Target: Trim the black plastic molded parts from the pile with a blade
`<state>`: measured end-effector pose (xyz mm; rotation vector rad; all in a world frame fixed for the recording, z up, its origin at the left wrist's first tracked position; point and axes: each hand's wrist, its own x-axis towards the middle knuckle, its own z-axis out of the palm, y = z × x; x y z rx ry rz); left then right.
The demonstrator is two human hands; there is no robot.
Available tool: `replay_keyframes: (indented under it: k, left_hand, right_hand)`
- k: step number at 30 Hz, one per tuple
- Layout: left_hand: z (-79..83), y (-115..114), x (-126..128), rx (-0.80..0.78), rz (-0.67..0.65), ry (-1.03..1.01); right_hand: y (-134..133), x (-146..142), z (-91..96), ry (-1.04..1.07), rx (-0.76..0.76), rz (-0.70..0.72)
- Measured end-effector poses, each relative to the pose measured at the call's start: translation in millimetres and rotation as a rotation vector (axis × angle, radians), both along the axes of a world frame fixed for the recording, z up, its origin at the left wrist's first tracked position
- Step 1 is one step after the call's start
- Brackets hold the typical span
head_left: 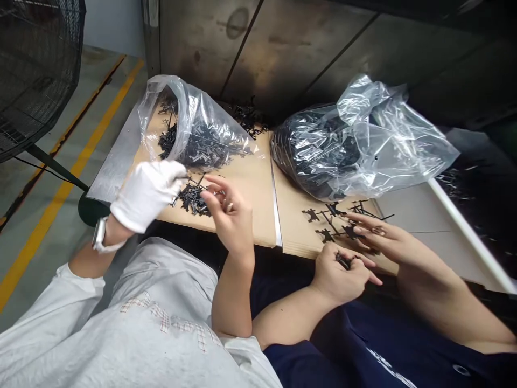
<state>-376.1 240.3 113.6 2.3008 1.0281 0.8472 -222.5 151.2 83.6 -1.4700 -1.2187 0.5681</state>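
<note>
The gloved left hand (147, 194) and bare right hand (228, 215) hold their fingers narrowly over a pile of black parts (193, 198) on the tabletop (250, 183); whether they grip anything, I cannot tell.

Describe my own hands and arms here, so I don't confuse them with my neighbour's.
Yours are the pair on the right. The left hand and right hand are both bare, with no gloves, watch or rings showing. The forearms are uncovered, running back to a dark navy top with a small white print. The white glove and wristwatch belong to the co-worker in grey.
</note>
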Motion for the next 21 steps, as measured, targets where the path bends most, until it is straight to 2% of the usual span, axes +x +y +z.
replay_keyframes:
  k: [1,3,6,8,10,12,13,16,21]
  left_hand:
    - [-1.7,3.0,-15.0,0.054,-0.035,0.033]
    - [-6.7,-2.1,-28.5,0.072,-0.121,-0.025]
    - [-18.1,-21.4,-20.8,-0.136,-0.13,-0.359]
    - [-29.2,-33.1,-9.7,-0.302,-0.026,-0.537]
    - [-41.7,-41.8,-0.9,-0.384,0.143,-0.615]
    - [-51.1,-48.1,3.0,-0.429,0.286,-0.638]
    - [-53.3,-50.8,3.1,-0.453,0.313,-0.64]
    - [-47.1,-58.4,-1.2,-0.507,0.234,-0.598]
    - [-18.0,-72.0,-9.7,-0.418,0.179,-0.525]
  right_hand:
    - [-1.7,-5.3,3.7,0.009,0.006,0.043]
    - [-5.0,-13.3,8.1,0.038,0.023,0.072]
    - [-10.7,-22.0,9.2,0.164,0.058,0.118]
    - [-15.1,-28.9,8.4,0.248,0.054,0.147]
    - [-20.1,-36.4,7.3,0.268,0.039,0.152]
    - [-26.0,-41.6,6.3,0.195,0.029,0.175]
    - [-29.2,-42.5,5.9,0.133,0.036,0.194]
    - [-38.0,-39.4,6.9,-0.057,0.099,0.209]
    - [-42.3,-32.7,17.9,-0.351,0.24,0.226]
